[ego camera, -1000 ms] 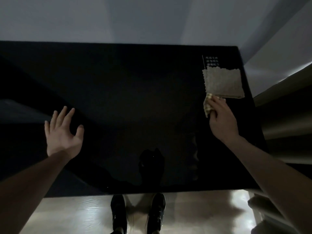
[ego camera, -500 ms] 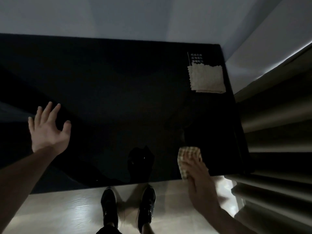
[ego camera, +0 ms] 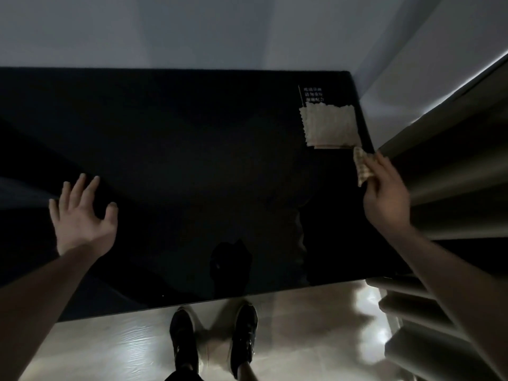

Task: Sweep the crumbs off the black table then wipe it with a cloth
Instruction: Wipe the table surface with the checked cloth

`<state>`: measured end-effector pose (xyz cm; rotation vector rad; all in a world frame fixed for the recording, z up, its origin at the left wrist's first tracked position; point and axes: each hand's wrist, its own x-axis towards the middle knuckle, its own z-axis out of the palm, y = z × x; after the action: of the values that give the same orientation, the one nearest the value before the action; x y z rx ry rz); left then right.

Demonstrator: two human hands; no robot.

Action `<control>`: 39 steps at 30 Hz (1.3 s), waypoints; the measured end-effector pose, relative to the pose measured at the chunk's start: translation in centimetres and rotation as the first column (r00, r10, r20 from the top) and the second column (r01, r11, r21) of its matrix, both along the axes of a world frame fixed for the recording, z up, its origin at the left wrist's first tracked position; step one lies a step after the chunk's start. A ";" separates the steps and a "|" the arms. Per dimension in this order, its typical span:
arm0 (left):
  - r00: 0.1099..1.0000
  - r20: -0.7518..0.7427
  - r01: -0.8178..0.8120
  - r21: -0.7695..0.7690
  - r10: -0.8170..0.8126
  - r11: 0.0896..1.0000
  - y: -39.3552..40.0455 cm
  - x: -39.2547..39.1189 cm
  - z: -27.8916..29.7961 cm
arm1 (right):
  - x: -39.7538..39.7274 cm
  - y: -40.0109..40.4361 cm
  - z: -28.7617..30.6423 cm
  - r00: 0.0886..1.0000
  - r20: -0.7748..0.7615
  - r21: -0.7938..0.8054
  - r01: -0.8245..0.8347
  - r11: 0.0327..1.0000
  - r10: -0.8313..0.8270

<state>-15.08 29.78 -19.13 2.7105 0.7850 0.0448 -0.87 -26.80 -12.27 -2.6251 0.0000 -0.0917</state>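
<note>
From the head camera, the person's left hand is stretched out over the left part of the black table, palm down, fingers spread and open, holding nothing; whether it presses on the surface or floats just above it cannot be told. The forearm runs back toward the lower left corner.

The right hand reaches forward along the table's right edge, its back to the camera, fingers closed around a small checked cloth. The cloth sticks out past the fingertips toward the far side, its top corner just beside the near right corner of a pale folded towel that lies flat at the far right corner of the table (a few lines of white lettering sit on the tabletop just beyond it). No crumbs can be made out on the dark, glossy surface.

Below the near edge, two dark shoes stand on a pale floor.
</note>
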 end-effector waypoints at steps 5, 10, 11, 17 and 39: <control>1.000 0.005 0.009 -0.002 -0.009 1.000 0.2 0.0 -0.2 | 4.3 1.9 -4.1 0.961 -0.277 -0.184 -0.073 0.980 0.019; 1.000 0.002 0.007 0.012 -0.007 1.000 0.1 -0.1 -0.2 | 5.1 3.6 -5.8 0.947 -0.245 -0.179 0.164 0.970 -0.205; 1.000 0.000 0.007 0.012 -0.007 1.000 0.1 -0.1 -0.2 | 4.9 3.5 -6.6 0.954 -0.217 -0.225 0.157 0.962 -0.206; 1.000 0.013 0.002 0.016 -0.002 1.000 0.1 0.1 -0.2 | 2.2 2.7 -8.4 0.989 -0.051 -0.250 0.125 0.960 -0.142; 1.000 0.001 -0.008 0.006 0.008 1.000 0.1 0.1 -0.2 | -2.5 5.8 -3.0 0.982 0.087 0.120 0.159 0.980 -0.169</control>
<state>-14.95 29.88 -19.33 2.7129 0.7966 0.0502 -3.37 -20.98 -15.26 -2.5016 0.1835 -0.2688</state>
